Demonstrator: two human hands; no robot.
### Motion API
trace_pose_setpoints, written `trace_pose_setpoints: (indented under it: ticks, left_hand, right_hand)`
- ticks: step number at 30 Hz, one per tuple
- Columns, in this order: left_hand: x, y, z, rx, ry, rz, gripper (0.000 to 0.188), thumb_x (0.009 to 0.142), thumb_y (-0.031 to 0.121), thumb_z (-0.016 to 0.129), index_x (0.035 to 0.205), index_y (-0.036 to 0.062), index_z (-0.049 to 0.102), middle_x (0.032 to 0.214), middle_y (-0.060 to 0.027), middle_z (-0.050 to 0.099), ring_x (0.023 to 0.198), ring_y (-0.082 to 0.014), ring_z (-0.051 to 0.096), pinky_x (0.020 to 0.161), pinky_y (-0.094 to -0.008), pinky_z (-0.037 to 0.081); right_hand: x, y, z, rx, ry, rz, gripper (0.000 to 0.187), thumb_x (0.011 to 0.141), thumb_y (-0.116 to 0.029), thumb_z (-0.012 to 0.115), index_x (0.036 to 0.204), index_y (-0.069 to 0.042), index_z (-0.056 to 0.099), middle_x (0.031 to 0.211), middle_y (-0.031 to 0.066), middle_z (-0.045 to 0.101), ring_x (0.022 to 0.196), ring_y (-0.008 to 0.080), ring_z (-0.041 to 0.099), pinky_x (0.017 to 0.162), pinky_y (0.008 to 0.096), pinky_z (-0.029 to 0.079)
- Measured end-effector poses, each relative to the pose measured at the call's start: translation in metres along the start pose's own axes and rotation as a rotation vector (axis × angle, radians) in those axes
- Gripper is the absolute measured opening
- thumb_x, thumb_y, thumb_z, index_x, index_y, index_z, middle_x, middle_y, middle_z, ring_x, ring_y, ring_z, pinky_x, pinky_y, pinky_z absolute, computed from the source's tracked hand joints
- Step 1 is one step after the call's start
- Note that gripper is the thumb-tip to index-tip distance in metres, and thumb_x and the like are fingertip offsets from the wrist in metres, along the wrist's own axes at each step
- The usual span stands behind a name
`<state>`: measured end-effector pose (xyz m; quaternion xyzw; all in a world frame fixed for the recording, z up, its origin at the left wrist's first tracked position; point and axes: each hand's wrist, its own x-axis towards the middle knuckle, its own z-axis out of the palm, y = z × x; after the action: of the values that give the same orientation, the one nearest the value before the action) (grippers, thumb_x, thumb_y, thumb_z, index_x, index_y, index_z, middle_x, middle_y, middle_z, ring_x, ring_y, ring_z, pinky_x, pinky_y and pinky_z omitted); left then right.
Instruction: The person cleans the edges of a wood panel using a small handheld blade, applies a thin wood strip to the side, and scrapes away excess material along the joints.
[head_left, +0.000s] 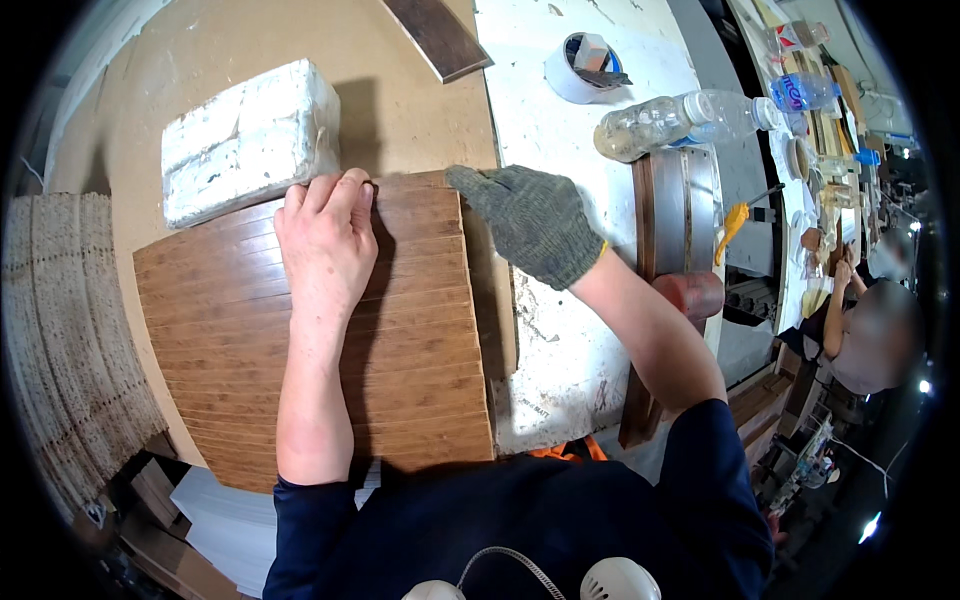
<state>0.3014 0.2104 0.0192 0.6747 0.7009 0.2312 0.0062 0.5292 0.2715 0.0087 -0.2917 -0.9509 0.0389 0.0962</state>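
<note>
A row of brown wooden strips [410, 330] lies edge to edge in front of me on a tan board. My left hand [325, 235] is bare, its fingers curled down over the far edge of the farthest strip. On my right hand [530, 225] is a dark grey-green knit glove with a yellow cuff edge. Its fingers are pressed together at the far right corner of the strips, and the fingertips on the underside are hidden. A white wrapped block [250, 140] stands just beyond the strips, close to my left hand.
A loose dark wood plank [435, 38] lies at the back. On the white surface to the right are a white tub [572, 85], a cloudy plastic bottle [640, 130] and a yellow-handled tool [733, 228]. Stacked strips [70, 330] stand at left. Another person [870, 335] sits far right.
</note>
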Motion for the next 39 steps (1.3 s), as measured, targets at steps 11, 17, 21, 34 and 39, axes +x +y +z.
trace_pose_setpoints:
  ticks: [11, 17, 21, 34, 39]
  left_hand:
    - [-0.001, -0.001, 0.0, 0.035, 0.016, -0.009, 0.011, 0.09, 0.018, 0.063, 0.096, 0.0111, 0.068, 0.09, -0.0018, 0.064, 0.082, -0.0235, 0.055, 0.073, -0.0372, 0.042]
    - [0.0, -0.002, 0.005, 0.031, 0.008, -0.013, 0.011, 0.09, 0.018, 0.062, 0.097, 0.0124, 0.068, 0.09, -0.0016, 0.064, 0.083, -0.0237, 0.056, 0.073, -0.0377, 0.042]
    - [-0.002, -0.002, 0.006, 0.061, 0.013, -0.001, 0.012, 0.091, 0.02, 0.061, 0.097, 0.013, 0.068, 0.09, -0.0015, 0.065, 0.084, -0.0242, 0.056, 0.075, -0.0382, 0.043]
    - [-0.005, -0.017, 0.009, 0.058, 0.064, 0.014, 0.015, 0.092, 0.023, 0.058, 0.101, 0.0182, 0.069, 0.094, -0.0008, 0.067, 0.084, -0.0264, 0.057, 0.076, -0.0399, 0.045]
    - [-0.036, 0.02, -0.04, -0.167, -0.294, -0.131, 0.057, 0.093, 0.033, 0.059, 0.139, 0.0021, 0.045, 0.15, -0.0174, 0.035, 0.137, -0.032, 0.036, 0.11, -0.0421, 0.036]
  right_hand:
    - [-0.096, -0.071, -0.023, -0.28, -0.005, -0.429, 0.048, 0.095, -0.027, 0.052, 0.137, -0.003, 0.044, 0.127, 0.0201, 0.055, 0.118, 0.0317, 0.056, 0.093, 0.0352, 0.053]
    - [-0.145, -0.116, -0.033, 0.463, -0.275, -0.312, 0.047, 0.092, -0.01, 0.05, 0.138, -0.001, 0.042, 0.113, 0.0175, 0.059, 0.094, 0.0243, 0.063, 0.069, 0.0333, 0.056]
    - [-0.145, -0.106, -0.029, 1.524, -0.234, 0.032, 0.051, 0.09, -0.009, 0.053, 0.138, 0.001, 0.041, 0.105, 0.0169, 0.059, 0.081, 0.0216, 0.063, 0.055, 0.0338, 0.053]
    - [-0.204, -0.118, -0.068, 0.295, -0.06, 0.371, 0.035, 0.08, -0.006, 0.061, 0.115, -0.006, 0.062, 0.094, 0.0099, 0.069, 0.077, 0.0242, 0.068, 0.066, 0.0398, 0.054]
    - [-0.245, -0.115, -0.077, -0.11, 0.251, 0.477, 0.031, 0.082, -0.005, 0.061, 0.113, -0.005, 0.063, 0.089, 0.0112, 0.068, 0.078, 0.0261, 0.067, 0.066, 0.0361, 0.054]
